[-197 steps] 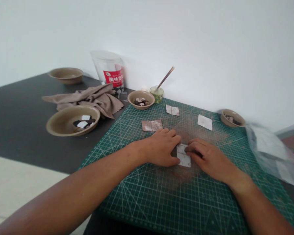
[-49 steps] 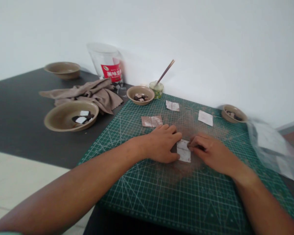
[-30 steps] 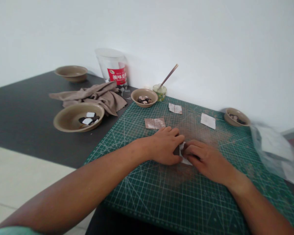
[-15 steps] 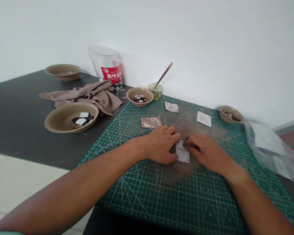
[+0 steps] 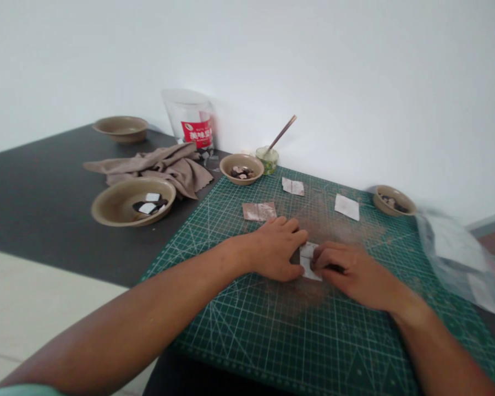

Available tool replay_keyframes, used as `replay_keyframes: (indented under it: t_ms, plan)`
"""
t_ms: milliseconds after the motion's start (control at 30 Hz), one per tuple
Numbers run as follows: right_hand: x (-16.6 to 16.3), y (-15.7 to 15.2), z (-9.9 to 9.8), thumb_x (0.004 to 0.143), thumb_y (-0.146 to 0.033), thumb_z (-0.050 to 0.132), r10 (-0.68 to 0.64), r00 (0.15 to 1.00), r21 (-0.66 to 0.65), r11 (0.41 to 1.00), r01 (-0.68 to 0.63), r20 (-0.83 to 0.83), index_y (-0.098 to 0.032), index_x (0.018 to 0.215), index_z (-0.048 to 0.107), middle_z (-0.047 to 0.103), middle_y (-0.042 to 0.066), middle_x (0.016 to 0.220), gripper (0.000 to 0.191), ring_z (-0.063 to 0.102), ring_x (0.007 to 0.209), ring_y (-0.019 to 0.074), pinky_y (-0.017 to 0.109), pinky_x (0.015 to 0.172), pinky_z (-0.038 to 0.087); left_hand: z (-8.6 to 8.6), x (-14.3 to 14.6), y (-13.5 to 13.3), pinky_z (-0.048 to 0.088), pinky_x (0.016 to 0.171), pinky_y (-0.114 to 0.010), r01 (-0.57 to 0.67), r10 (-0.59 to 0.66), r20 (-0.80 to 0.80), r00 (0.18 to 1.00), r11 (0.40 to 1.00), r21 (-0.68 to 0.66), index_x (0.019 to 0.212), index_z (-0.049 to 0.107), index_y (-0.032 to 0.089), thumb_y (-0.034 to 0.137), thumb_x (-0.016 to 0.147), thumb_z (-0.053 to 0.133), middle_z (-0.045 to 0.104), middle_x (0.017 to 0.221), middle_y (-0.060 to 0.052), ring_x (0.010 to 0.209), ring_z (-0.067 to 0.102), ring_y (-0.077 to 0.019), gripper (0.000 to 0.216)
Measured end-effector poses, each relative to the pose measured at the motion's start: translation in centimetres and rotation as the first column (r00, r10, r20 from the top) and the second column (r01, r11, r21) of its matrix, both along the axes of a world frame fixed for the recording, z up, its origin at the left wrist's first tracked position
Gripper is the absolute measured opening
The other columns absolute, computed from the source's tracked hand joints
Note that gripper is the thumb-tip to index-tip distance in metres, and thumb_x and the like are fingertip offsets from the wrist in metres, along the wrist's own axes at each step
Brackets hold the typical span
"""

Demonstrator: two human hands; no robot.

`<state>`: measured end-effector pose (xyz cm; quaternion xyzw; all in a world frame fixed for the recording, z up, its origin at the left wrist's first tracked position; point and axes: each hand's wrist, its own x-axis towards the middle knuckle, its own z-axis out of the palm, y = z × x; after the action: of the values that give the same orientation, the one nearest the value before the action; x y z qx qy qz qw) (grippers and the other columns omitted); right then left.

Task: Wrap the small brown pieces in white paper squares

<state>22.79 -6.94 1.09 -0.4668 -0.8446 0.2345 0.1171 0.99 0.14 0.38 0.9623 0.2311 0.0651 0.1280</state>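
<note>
A small white paper piece (image 5: 307, 254) lies on the green cutting mat (image 5: 272, 330), in a brown-stained patch. My left hand (image 5: 277, 247) rests at its left edge, fingers curled and thumb pinched against the paper. My right hand (image 5: 348, 269) covers its right side, fingers bent down and pressing on it. Only a narrow strip of the paper shows between the two hands; what lies under the fingers is hidden.
Three other paper pieces (image 5: 258, 210) (image 5: 292, 186) (image 5: 347, 206) lie farther back on the mat. Brown bowls (image 5: 107, 206) (image 5: 231, 162) (image 5: 385, 192) hold small bits; another bowl (image 5: 121, 127) stands far left. A cloth (image 5: 157, 165), a red-labelled jar (image 5: 192, 124), a cup with a stick (image 5: 268, 157) and a plastic bag (image 5: 457, 247) surround the mat.
Both hands stay on the paper piece. My right fingers have shifted back and forth over it, covering more or less of it. The camera has swayed slightly.
</note>
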Motion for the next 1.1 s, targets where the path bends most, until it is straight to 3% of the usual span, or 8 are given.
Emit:
replay_keyframes:
  t_ms: [200, 367, 567, 733, 900, 967, 1100]
  plan:
    - [0.4, 0.6, -0.3, 0.093, -0.013, 0.057, -0.174, 0.984, 0.131, 0.977, 0.169, 0.03, -0.02, 0.089, 0.065, 0.065, 0.003, 0.094, 0.011, 0.06, 0.087, 0.0182, 0.033, 0.079, 0.046, 0.0, 0.0, 0.0, 0.043, 0.092, -0.045, -0.014, 0.014, -0.019, 1.0, 1.0, 0.001, 0.104, 0.054, 0.019, 0.047, 0.081, 0.061, 0.053, 0.11, -0.01, 0.1, 0.051, -0.0283, 0.037]
    - [0.1, 0.0, 0.0, 0.093, -0.013, 0.057, 0.002, 1.0, -0.024, 1.0, -0.002, -0.015, -0.022, 0.089, 0.065, 0.065, 0.001, 0.095, 0.012, 0.061, 0.087, 0.0156, 0.03, 0.079, 0.047, 0.1, 0.0, 0.0, 0.042, 0.093, -0.044, -0.002, 0.002, -0.011, 1.0, 1.0, -0.007, 0.104, 0.054, 0.02, 0.049, 0.081, 0.061, 0.054, 0.11, -0.01, 0.102, 0.051, -0.0282, 0.038]
    - [0.5, 0.5, -0.2, 0.093, -0.013, 0.057, -0.132, 0.991, 0.079, 0.988, 0.131, 0.015, -0.02, 0.09, 0.064, 0.065, 0.003, 0.095, 0.011, 0.06, 0.089, 0.0174, 0.033, 0.081, 0.046, 0.0, 0.0, 0.0, 0.043, 0.091, -0.044, -0.012, 0.013, -0.015, 1.0, 1.0, 0.021, 0.103, 0.055, 0.019, 0.047, 0.081, 0.06, 0.054, 0.111, -0.01, 0.099, 0.052, -0.0284, 0.036]
    - [0.2, -0.1, 0.2, 0.092, -0.012, 0.057, 0.002, 1.0, -0.037, 0.999, -0.002, -0.025, -0.021, 0.087, 0.063, 0.065, 0.001, 0.094, 0.012, 0.06, 0.086, 0.0151, 0.03, 0.078, 0.046, -0.1, 0.0, 0.0, 0.043, 0.091, -0.044, 0.003, -0.003, 0.001, 1.0, 1.0, 0.026, 0.104, 0.055, 0.019, 0.05, 0.081, 0.06, 0.054, 0.11, -0.01, 0.099, 0.051, -0.028, 0.038]
    - [-0.8, 0.3, -0.4, 0.092, -0.012, 0.056, -0.119, 0.993, 0.093, 0.989, 0.118, 0.01, -0.02, 0.089, 0.062, 0.064, 0.003, 0.095, 0.011, 0.059, 0.087, 0.0177, 0.033, 0.079, 0.045, -0.1, 0.1, 0.0, 0.044, 0.091, -0.043, -0.008, 0.008, -0.005, 1.0, 1.0, -0.006, 0.107, 0.054, 0.02, 0.047, 0.08, 0.061, 0.054, 0.108, -0.009, 0.099, 0.052, -0.0276, 0.038]
    - [-0.2, 0.5, -0.3, 0.092, -0.014, 0.057, -0.155, 0.988, 0.084, 0.985, 0.154, 0.014, -0.02, 0.088, 0.063, 0.064, 0.002, 0.093, 0.009, 0.06, 0.086, 0.0175, 0.033, 0.078, 0.046, -0.1, 0.1, 0.0, 0.044, 0.091, -0.044, -0.012, 0.012, -0.012, 1.0, 1.0, -0.008, 0.109, 0.054, 0.02, 0.048, 0.08, 0.061, 0.053, 0.11, -0.009, 0.101, 0.051, -0.0284, 0.04]
    - [0.3, 0.1, -0.2, 0.092, -0.013, 0.057, -0.043, 0.999, -0.017, 0.999, 0.043, -0.026, -0.022, 0.089, 0.064, 0.065, 0.001, 0.095, 0.012, 0.061, 0.087, 0.016, 0.03, 0.077, 0.047, -0.2, 0.1, 0.1, 0.043, 0.093, -0.044, -0.003, 0.003, -0.012, 1.0, 1.0, 0.005, 0.106, 0.054, 0.02, 0.05, 0.08, 0.061, 0.053, 0.113, -0.01, 0.102, 0.051, -0.0285, 0.04]
